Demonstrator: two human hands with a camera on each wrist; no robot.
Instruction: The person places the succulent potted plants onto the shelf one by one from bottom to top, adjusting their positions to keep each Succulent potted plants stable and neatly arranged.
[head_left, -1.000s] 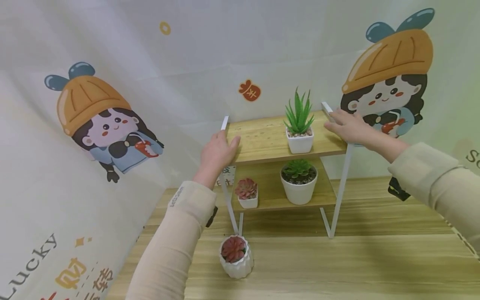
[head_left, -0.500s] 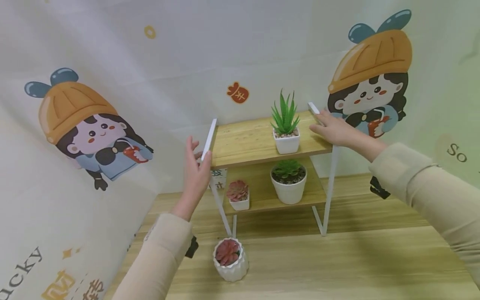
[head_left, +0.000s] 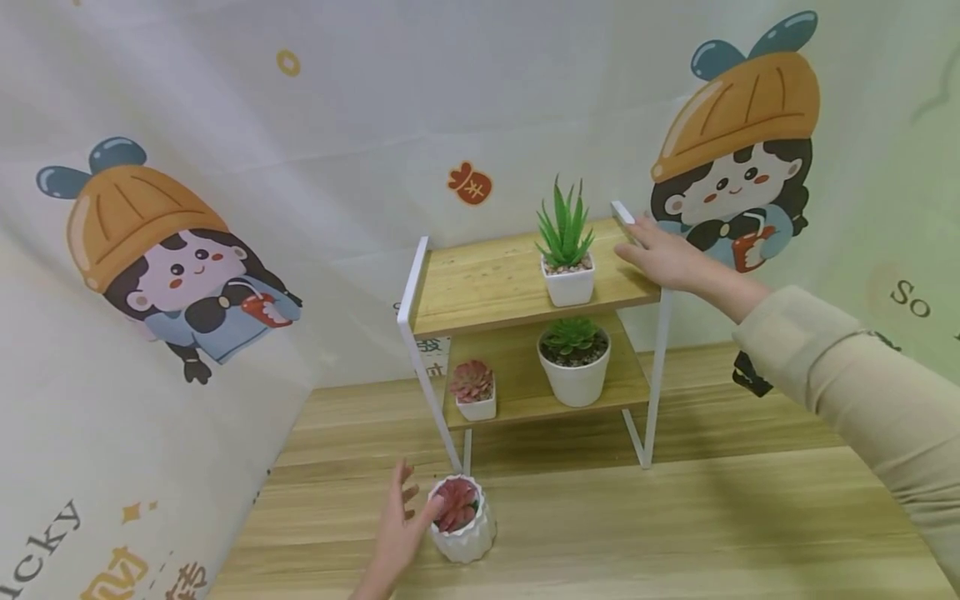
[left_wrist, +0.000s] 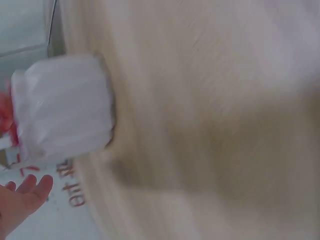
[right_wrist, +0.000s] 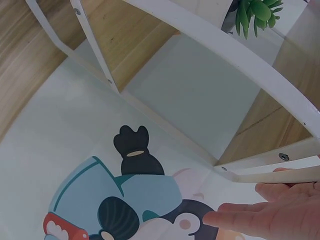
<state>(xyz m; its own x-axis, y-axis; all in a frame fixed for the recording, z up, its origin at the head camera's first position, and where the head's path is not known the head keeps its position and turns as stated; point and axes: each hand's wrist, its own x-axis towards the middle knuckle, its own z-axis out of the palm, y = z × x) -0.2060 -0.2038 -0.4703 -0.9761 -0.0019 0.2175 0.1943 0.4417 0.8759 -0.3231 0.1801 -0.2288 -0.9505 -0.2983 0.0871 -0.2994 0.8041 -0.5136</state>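
Note:
In the head view, a white ribbed pot [head_left: 465, 542] with a red succulent [head_left: 454, 503] stands on the wooden table. My left hand [head_left: 401, 521] is at its left side, fingers spread and thumb overlapping the rim; contact cannot be told. The left wrist view shows this hand [left_wrist: 22, 202] beside the blurred white pot [left_wrist: 67, 107]. My right hand [head_left: 667, 257] rests at the right top rail of a two-tier shelf [head_left: 487, 287]. From the right wrist view, that hand's fingers [right_wrist: 245, 217] lie fairly straight along the outer side of the white frame [right_wrist: 280, 175].
On the shelf's top board stands a spiky green plant [head_left: 567, 283] in a square white pot. Its lower board holds a small pink succulent [head_left: 476, 408] and a round-potted green succulent [head_left: 576, 379]. A printed cloth [head_left: 360, 167] hangs behind the table [head_left: 637, 533].
My left hand has left the shelf's left top rail and come down to the ribbed pot. The right hand stays at the right rail. The head view has shifted slightly.

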